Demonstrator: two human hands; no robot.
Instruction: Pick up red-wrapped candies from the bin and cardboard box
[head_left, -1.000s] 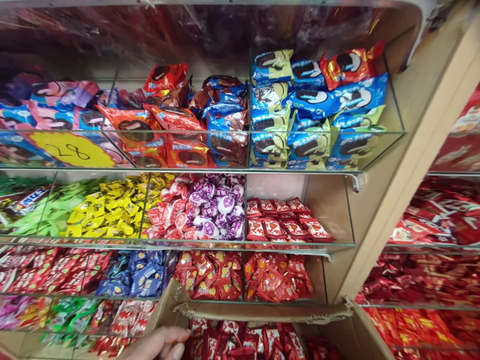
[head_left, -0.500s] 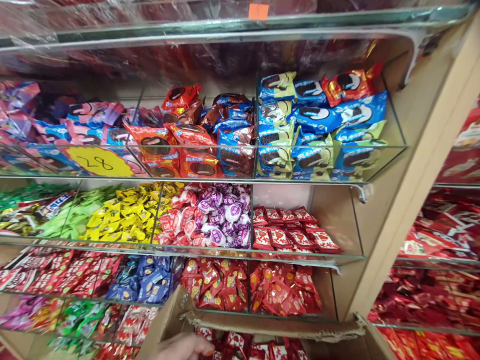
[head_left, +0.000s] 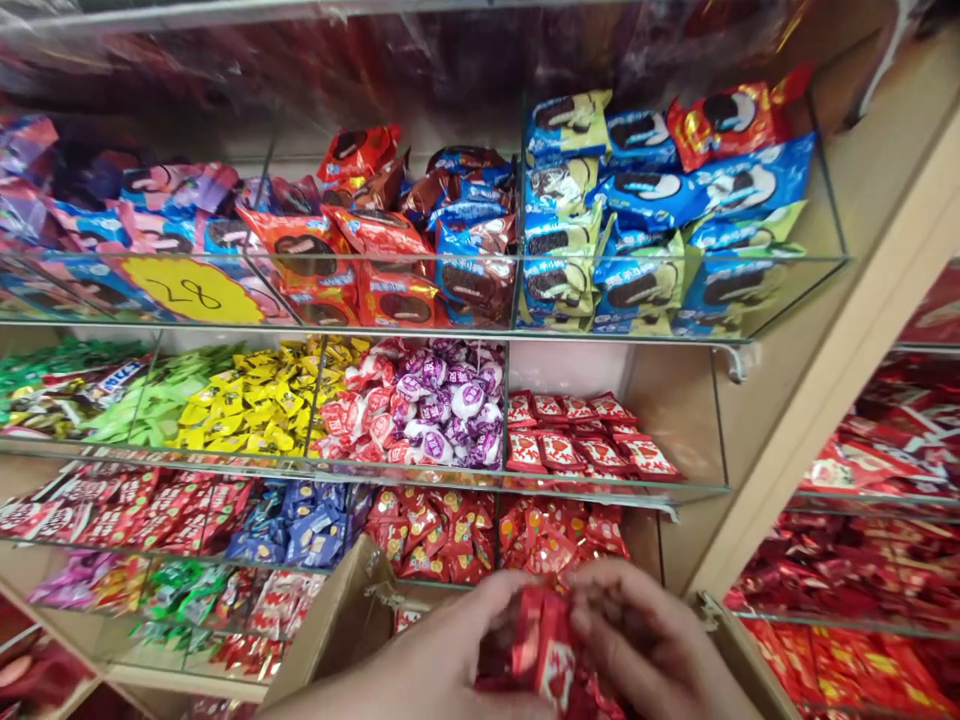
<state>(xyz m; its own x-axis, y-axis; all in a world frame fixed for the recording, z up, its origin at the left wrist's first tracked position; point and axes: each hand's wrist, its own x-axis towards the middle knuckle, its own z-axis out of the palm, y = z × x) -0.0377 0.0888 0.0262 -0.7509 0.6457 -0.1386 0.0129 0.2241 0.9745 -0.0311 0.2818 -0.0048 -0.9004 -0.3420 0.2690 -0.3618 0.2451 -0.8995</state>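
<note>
Both of my hands are raised at the bottom of the view, cupped together around a bunch of red wrapped sweets (head_left: 546,645). My left hand (head_left: 431,665) holds them from the left and my right hand (head_left: 651,645) from the right. They hover over an open cardboard box (head_left: 341,625) whose contents are hidden by my hands. Straight ahead, a glass shelf compartment holds a low layer of red sweet packets (head_left: 585,435), with bare space to its right.
Glass shelves (head_left: 675,492) carry sandwich-biscuit packs (head_left: 645,215) on top, yellow (head_left: 255,400), green and purple-white sweets (head_left: 439,400) in the middle, red and blue ones below. A yellow price tag (head_left: 191,290) reads 28. A wooden upright (head_left: 825,370) divides off more red sweets on the right.
My left hand came up out of the box and my right hand joined it; both now hold a bunch of red sweets. The view shifted slightly.
</note>
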